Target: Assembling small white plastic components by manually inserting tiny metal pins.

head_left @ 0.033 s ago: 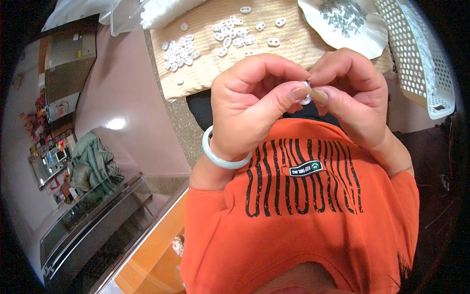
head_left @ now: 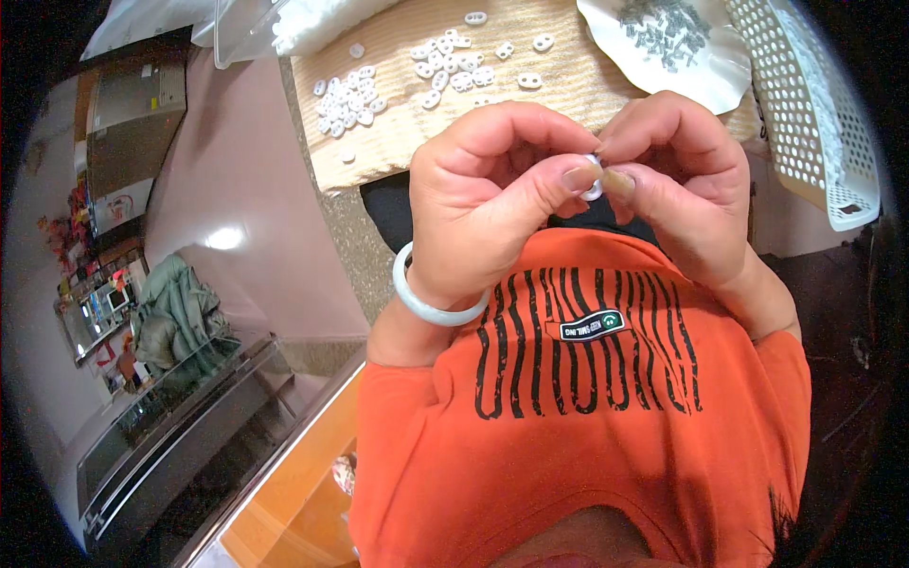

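Both hands meet above my lap, at the near edge of the cloth-covered work surface. My left hand (head_left: 492,189) pinches a small white plastic piece (head_left: 594,188) between thumb and forefinger. My right hand (head_left: 677,180) is closed in a pinch against the same piece, its thumb tip next to the left thumb. A tiny dark bit shows between the forefinger tips; its kind cannot be made out. Fingers hide most of the piece. Beyond the hands lie loose white oval pieces (head_left: 528,80), several with two dark holes, and a denser heap of white pieces (head_left: 348,99) farther left.
A white wavy-rimmed dish (head_left: 724,85) with small grey pieces (head_left: 668,33) stands at the far right. Beside it is a white perforated basket (head_left: 805,123). A clear container (head_left: 244,38) of white pieces sits at the far left, on the striped beige cloth (head_left: 379,151).
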### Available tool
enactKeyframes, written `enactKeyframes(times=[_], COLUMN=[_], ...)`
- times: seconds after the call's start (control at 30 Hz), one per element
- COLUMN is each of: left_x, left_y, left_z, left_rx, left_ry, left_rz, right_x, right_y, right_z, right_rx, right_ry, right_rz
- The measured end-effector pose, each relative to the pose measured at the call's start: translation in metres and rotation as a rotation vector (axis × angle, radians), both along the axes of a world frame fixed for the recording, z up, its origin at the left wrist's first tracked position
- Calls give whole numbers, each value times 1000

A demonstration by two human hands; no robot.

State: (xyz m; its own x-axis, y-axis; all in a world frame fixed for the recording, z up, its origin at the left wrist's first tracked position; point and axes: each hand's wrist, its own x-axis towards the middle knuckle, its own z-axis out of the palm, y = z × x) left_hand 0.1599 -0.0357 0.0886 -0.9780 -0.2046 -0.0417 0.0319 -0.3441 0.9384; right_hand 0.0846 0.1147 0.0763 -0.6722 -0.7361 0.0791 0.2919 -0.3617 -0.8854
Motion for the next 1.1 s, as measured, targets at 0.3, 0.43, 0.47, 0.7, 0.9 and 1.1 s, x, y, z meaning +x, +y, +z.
enactKeyframes(times=[0.3,0.43,0.47,0.7,0.9,1.1], left_x=[0,6,7,12,14,11], left_y=[4,8,10,7,-2,6], left_z=[-14,-13,-11,1,-8,-8], left_rx=[325,228,144,140,324,97], left_ry=[-5,-11,18,20,20,26], left_rz=[6,82,110,66,-52,88], right_x=[5,7,8,9,-3,-2], right_y=[-1,-4,-4,-3,0,1], right_z=[-6,-6,-8,-7,-14,-19], right_rx=[57,50,46,10,-37,-8], right_ry=[-94,-112,-116,-102,315,314], right_rz=[-42,-69,-73,-14,75,68])
